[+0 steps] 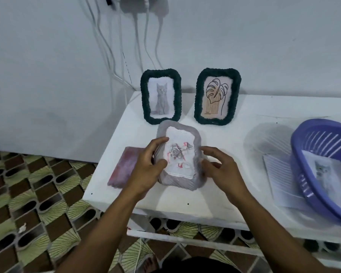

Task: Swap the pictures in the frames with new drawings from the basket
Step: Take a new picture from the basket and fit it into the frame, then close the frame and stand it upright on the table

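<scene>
Grey frame (178,182) with a rose drawing (178,154) in its opening, tilted up at the near-left part of the white table (234,123). Left hand (146,170) grips its left edge, thumb on the front. Right hand (224,170) sits at the right edge with fingers bent; blur hides whether it grips. A reddish card (124,168) lies left. Farther back stand two green frames, a cat (160,97) and a leaf (217,96). At right, a purple basket (307,186) holds a cat picture (323,172).

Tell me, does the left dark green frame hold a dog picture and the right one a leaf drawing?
Not quite: the head view shows a cat, not a dog, in the left dark green frame; the right dark green frame does hold a leaf drawing.
</scene>
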The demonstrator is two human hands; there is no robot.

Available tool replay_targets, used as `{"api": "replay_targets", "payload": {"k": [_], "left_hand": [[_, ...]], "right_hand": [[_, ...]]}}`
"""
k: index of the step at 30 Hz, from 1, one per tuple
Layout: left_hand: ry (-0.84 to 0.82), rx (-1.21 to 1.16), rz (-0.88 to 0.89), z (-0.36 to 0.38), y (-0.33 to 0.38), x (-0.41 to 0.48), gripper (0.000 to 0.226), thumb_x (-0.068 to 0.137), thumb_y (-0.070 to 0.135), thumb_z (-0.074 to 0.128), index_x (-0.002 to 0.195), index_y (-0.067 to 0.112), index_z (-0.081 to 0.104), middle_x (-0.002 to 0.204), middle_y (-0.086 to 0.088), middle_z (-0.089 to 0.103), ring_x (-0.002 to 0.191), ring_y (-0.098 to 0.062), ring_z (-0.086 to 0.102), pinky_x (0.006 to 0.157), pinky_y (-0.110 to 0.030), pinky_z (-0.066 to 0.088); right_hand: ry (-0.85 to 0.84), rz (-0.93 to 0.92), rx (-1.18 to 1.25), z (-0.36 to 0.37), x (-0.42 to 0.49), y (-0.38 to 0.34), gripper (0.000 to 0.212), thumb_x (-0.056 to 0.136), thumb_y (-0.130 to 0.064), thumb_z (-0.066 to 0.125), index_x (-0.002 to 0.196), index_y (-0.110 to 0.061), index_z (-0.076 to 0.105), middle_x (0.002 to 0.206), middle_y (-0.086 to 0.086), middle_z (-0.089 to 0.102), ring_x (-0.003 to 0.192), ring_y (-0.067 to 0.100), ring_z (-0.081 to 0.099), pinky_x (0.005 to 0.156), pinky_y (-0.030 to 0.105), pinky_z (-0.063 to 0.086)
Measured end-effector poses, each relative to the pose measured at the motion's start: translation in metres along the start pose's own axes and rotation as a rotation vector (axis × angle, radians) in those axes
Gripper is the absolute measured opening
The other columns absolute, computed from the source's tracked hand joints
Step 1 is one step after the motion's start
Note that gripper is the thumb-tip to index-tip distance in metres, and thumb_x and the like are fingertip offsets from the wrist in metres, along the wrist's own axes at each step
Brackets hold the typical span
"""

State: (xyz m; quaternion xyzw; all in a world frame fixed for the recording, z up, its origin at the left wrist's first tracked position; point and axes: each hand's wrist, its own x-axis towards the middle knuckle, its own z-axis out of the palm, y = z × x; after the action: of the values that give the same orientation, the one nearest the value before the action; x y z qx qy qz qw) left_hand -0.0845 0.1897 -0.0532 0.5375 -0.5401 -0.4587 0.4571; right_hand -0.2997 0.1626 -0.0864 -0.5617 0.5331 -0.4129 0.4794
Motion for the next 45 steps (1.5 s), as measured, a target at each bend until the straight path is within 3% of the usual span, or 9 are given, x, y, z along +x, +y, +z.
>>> {"api": "replay_targets", "payload": {"k": [4, 8, 13, 17, 25, 30, 38, 41, 45], "left_hand": [[-0.063, 0.197, 0.035, 0.029, -0.018, 0.002, 0.062, 0.081, 0.008, 0.051, 0.137, 0.031, 0.044, 0.137, 0.014, 0.048, 0.116, 0.014, 0.045, 0.093, -0.005, 0.036], [-0.151, 0.614, 0.138, 0.042, -0.043, 0.004, 0.072, 0.079, 0.036, 0.046, 0.148, 0.031, 0.027, 0.143, 0.001, 0.04, 0.132, -0.012, 0.027, 0.11, -0.034, 0.025], [-0.18, 0.952, 0.204, 0.046, -0.056, 0.001, 0.076, 0.079, 0.057, 0.022, 0.15, 0.03, 0.025, 0.159, -0.001, 0.016, 0.144, -0.017, 0.001, 0.114, -0.037, 0.0], [-0.199, 1.002, 0.226, 0.041, -0.056, -0.002, 0.073, 0.082, 0.062, 0.021, 0.147, 0.03, 0.032, 0.158, 0.0, 0.021, 0.143, -0.017, 0.004, 0.115, -0.042, 0.005], [0.07, 1.165, 0.174, -0.054, -0.061, 0.014, 0.059, 0.092, 0.057, 0.029, 0.138, 0.024, 0.047, 0.149, -0.002, 0.043, 0.142, -0.028, 0.03, 0.113, -0.051, 0.022], [-0.081, 1.139, 0.203, -0.075, -0.088, 0.021, 0.057, 0.098, 0.052, 0.023, 0.139, 0.022, 0.05, 0.146, -0.003, 0.048, 0.139, -0.026, 0.036, 0.111, -0.048, 0.034], [-0.035, 0.73, 0.325, -0.009, -0.063, 0.035, 0.043, 0.094, 0.031, 0.044, 0.132, 0.018, 0.058, 0.14, -0.001, 0.053, 0.137, -0.019, 0.037, 0.114, -0.035, 0.032], [-0.184, 0.801, 0.422, 0.027, -0.053, 0.051, 0.042, 0.095, 0.036, 0.044, 0.131, 0.02, 0.059, 0.146, -0.001, 0.046, 0.141, -0.02, 0.029, 0.113, -0.029, 0.027], [-0.346, 0.894, 0.491, 0.04, -0.058, 0.059, 0.045, 0.094, 0.041, 0.041, 0.13, 0.023, 0.06, 0.152, 0.0, 0.038, 0.144, -0.025, 0.021, 0.113, -0.034, 0.027]], "right_hand": [[0.076, -0.003, -0.039, -0.02, -0.005, 0.008, 0.03, 0.088, -0.015, 0.067, 0.113, -0.032, 0.068, 0.114, -0.016, 0.067, 0.08, 0.015, 0.069, 0.067, 0.026, 0.053], [0.152, -0.107, -0.269, -0.038, -0.016, 0.021, 0.034, 0.083, -0.009, 0.071, 0.113, -0.025, 0.068, 0.114, -0.007, 0.064, 0.076, 0.001, 0.065, 0.069, 0.01, 0.048], [0.24, -0.276, -0.662, -0.045, -0.022, 0.041, 0.028, 0.082, -0.022, 0.071, 0.109, -0.024, 0.069, 0.113, -0.005, 0.068, 0.104, 0.014, 0.055, 0.088, 0.033, 0.042], [0.268, -0.216, -0.787, -0.044, -0.026, 0.052, 0.029, 0.083, -0.032, 0.067, 0.111, -0.031, 0.067, 0.128, -0.008, 0.058, 0.121, 0.021, 0.044, 0.088, 0.037, 0.032], [0.296, -0.253, -0.776, -0.042, -0.026, 0.056, 0.028, 0.084, -0.038, 0.059, 0.111, -0.032, 0.067, 0.122, -0.009, 0.062, 0.115, 0.017, 0.049, 0.086, 0.036, 0.033], [0.292, -0.272, -0.777, -0.043, -0.026, 0.058, 0.029, 0.084, -0.037, 0.058, 0.111, -0.03, 0.067, 0.122, -0.008, 0.063, 0.115, 0.019, 0.05, 0.087, 0.041, 0.038], [0.291, -0.268, -0.783, -0.041, -0.026, 0.056, 0.029, 0.085, -0.038, 0.057, 0.112, -0.031, 0.066, 0.122, -0.009, 0.062, 0.114, 0.017, 0.049, 0.085, 0.036, 0.034], [0.279, -0.266, -0.802, -0.042, -0.026, 0.057, 0.029, 0.086, -0.041, 0.053, 0.112, -0.034, 0.066, 0.123, -0.01, 0.061, 0.114, 0.015, 0.049, 0.083, 0.034, 0.033], [0.285, -0.264, -0.811, -0.042, -0.027, 0.057, 0.031, 0.087, -0.045, 0.051, 0.111, -0.035, 0.067, 0.123, -0.01, 0.061, 0.115, 0.016, 0.05, 0.083, 0.034, 0.034]]}}
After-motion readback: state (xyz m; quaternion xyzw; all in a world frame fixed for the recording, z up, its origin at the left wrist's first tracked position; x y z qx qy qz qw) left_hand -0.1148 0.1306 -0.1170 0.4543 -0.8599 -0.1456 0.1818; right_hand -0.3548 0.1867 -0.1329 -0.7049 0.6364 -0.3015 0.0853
